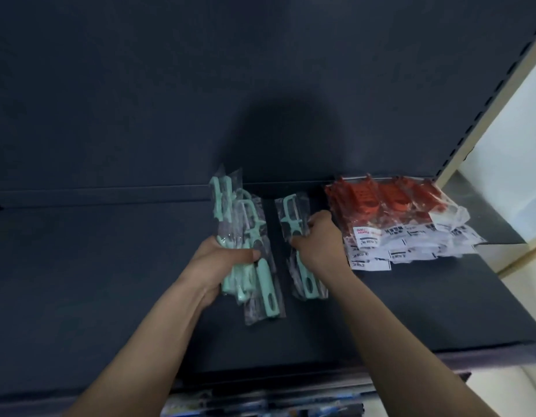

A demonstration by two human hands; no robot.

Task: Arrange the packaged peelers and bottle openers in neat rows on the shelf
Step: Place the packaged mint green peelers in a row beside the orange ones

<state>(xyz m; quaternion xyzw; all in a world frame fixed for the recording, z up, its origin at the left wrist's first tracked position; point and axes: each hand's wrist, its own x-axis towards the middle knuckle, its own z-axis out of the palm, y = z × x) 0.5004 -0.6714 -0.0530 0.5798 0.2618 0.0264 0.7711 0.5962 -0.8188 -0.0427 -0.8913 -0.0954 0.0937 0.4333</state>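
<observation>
The left hand (221,261) grips a bundle of mint-green packaged peelers (251,230), fingers and thumb curled round their middles. At least four peelers show in it, fanned unevenly, their lower ends resting on the dark shelf (110,281). Just to the right, the right hand (318,242) pinches one more packaged peeler (291,219), which lies flat on the shelf with its head toward the back panel (140,85). Beside that hand, against the back right corner, sits a heap of red packaged bottle openers (396,212); they overlap too much to count, white labels facing forward.
</observation>
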